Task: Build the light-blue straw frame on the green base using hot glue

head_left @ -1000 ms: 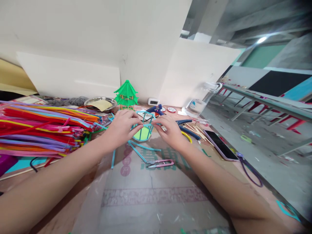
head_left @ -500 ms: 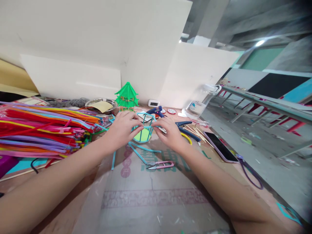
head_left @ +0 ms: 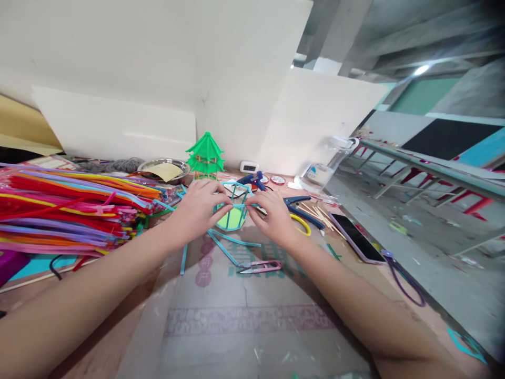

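A small cage-like frame (head_left: 230, 228) of light blue pipe cleaners stands on the plastic-covered surface, with thin uprights, a rim at the top and a yellow-green base. My left hand (head_left: 200, 208) pinches its left side with thumb and forefinger. On the opposite side my right hand (head_left: 274, 217) closes thumb and fingertips on the frame's right edge. My fingers hide parts of both sides. Cut blue pipe cleaners (head_left: 224, 249) lie just in front of the frame. Close by rests a pair of pink thread snips (head_left: 261, 267).
Bundled coloured pipe cleaners (head_left: 67, 210) fill the left side. Behind my hands stand a green tiered roof model (head_left: 206, 154), a blue glue gun (head_left: 255, 181) and a small timer (head_left: 249, 167). Pliers (head_left: 305, 212), a phone (head_left: 357, 237) and a clear jug (head_left: 321, 168) are at right.
Almost nothing differs. Both hands keep their grip on the frame, and the right fingers have shifted very slightly.
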